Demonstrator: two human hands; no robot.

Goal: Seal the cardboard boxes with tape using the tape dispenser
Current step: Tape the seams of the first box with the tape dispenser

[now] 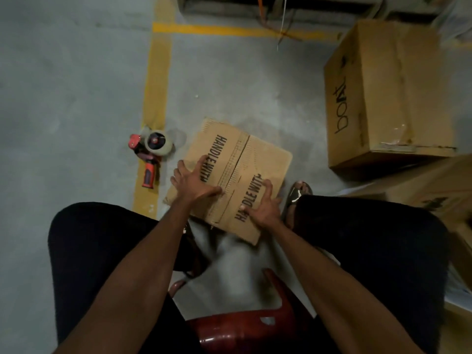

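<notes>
A small cardboard box printed "HANDLE WITH" sits on the floor between my knees, its two top flaps meeting at a middle seam. My left hand presses flat on the left flap with fingers spread. My right hand presses on the right flap, fingers slightly bent on the cardboard. A red and black tape dispenser with a roll of clear tape lies on the floor just left of the box, untouched.
A large brown box marked "boat" stands at the right, with more cardboard below it. Yellow floor lines run past the dispenser. I sit on a red plastic stool; a sandalled foot is right of the box.
</notes>
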